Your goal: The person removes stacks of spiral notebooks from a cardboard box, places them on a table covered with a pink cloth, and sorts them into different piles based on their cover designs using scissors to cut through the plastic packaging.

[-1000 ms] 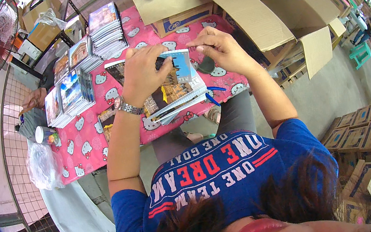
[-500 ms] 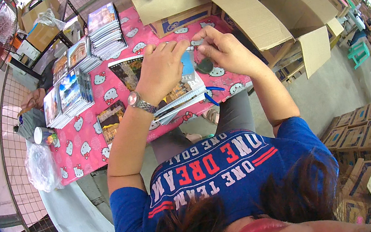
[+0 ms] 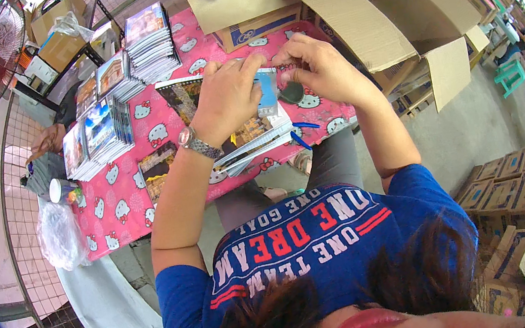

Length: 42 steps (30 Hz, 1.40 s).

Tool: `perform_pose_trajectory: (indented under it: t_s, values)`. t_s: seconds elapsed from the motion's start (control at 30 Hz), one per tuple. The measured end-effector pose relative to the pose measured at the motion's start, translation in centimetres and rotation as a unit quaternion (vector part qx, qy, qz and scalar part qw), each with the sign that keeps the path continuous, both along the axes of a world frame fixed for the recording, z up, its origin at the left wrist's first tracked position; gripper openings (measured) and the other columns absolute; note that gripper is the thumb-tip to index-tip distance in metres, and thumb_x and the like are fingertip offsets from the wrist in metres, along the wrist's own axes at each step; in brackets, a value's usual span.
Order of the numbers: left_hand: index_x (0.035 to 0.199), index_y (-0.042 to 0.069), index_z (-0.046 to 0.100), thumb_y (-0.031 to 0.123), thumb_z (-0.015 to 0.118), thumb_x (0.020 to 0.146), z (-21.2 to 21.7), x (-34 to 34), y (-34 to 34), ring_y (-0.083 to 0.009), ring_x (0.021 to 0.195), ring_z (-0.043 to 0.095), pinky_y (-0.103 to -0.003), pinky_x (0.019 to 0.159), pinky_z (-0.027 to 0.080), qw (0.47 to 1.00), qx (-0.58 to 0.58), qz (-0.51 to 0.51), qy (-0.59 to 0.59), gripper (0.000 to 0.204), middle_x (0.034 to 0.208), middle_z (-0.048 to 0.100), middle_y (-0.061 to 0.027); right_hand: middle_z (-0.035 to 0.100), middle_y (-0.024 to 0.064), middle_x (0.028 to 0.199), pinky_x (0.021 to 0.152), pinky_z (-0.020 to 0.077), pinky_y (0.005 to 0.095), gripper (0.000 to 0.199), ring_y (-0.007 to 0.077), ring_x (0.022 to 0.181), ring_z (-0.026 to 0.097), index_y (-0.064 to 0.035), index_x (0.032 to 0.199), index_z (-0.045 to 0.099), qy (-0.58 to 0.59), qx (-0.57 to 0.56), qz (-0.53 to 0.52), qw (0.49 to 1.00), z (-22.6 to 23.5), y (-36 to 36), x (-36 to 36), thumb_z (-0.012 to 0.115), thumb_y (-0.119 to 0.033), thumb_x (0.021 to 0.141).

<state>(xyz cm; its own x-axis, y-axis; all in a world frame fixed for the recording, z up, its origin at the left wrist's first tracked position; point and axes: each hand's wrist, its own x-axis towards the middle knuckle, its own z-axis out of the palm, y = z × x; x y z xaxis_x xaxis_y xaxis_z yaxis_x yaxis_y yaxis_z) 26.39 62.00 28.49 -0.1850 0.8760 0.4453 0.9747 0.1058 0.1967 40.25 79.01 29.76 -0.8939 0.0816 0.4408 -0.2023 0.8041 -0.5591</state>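
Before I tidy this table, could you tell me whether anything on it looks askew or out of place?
Mostly tidy. The notebook pile under the left hand and right hand is fanned and juts over the edge of the pink table. Two blue pens lie loose beside it. The other stacks stand squarer.

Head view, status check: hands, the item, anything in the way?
Left hand and right hand both gripping a small blue card. Held above the spiral notebook stack on the pink tablecloth. Open cardboard box close behind, not blocking.

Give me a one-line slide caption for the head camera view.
Both hands, left hand and right hand, hold a small blue card over a spiral notebook stack on a pink cartoon-print tablecloth.
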Motion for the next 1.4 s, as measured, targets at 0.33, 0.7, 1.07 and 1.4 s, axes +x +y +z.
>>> perform_pose_trajectory:
  t_s: [0.33, 0.7, 1.07, 1.4]
  values:
    - [0.113, 0.013, 0.058, 0.011, 0.061, 0.080, -0.3, 0.5, -0.4, -0.0266, 0.097, 0.060, -0.041, 0.087, 0.037, 1.000, -0.002, 0.012, 0.009, 0.033, 0.098, 0.064, -0.0093, 0.062, 0.0065, 0.077, 0.064, 0.0486, 0.0256, 0.026, 0.0090, 0.073, 0.060, -0.0031, 0.121, 0.057, -0.168, -0.290, 0.009, 0.942, 0.5, -0.3, -0.3, 0.053, -0.016, 0.098]
    - [0.105, 0.010, 0.057, 0.015, 0.072, 0.072, -2.3, 0.7, -2.3, -0.0321, 0.138, 0.030, -0.056, 0.112, 0.023, 0.983, 0.063, 0.161, -0.062, 0.036, 0.133, 0.052, -0.0101, 0.063, 0.0164, 0.116, 0.094, 0.0455, 0.0457, 0.047, 0.0309, 0.107, 0.060, -0.0067, 0.112, 0.063, -0.206, 0.235, -0.165, 0.936, -27.1, 9.6, -6.4, 0.067, -0.035, 0.075]
    - [0.092, 0.006, 0.060, 0.036, 0.081, 0.068, -1.5, 0.2, -2.0, -0.0296, 0.104, 0.048, -0.045, 0.092, 0.037, 0.992, 0.081, 0.052, -0.082, 0.045, 0.097, 0.057, -0.0084, 0.056, 0.0122, 0.124, 0.100, 0.0432, 0.0379, 0.071, 0.0228, 0.114, 0.056, -0.0014, 0.129, 0.053, -0.283, -0.128, 0.242, 0.919, -1.3, 4.9, -4.5, 0.070, -0.039, 0.070]
    - [0.095, 0.003, 0.061, 0.035, 0.081, 0.070, -1.4, -0.5, -2.0, -0.0311, 0.103, 0.049, -0.042, 0.092, 0.040, 0.995, 0.061, 0.019, -0.081, 0.045, 0.096, 0.058, -0.0098, 0.055, 0.0104, 0.124, 0.099, 0.0406, 0.0349, 0.061, 0.0209, 0.117, 0.050, -0.0048, 0.127, 0.055, -0.226, -0.224, 0.349, 0.881, 0.3, 5.2, -4.6, 0.072, -0.029, 0.074]
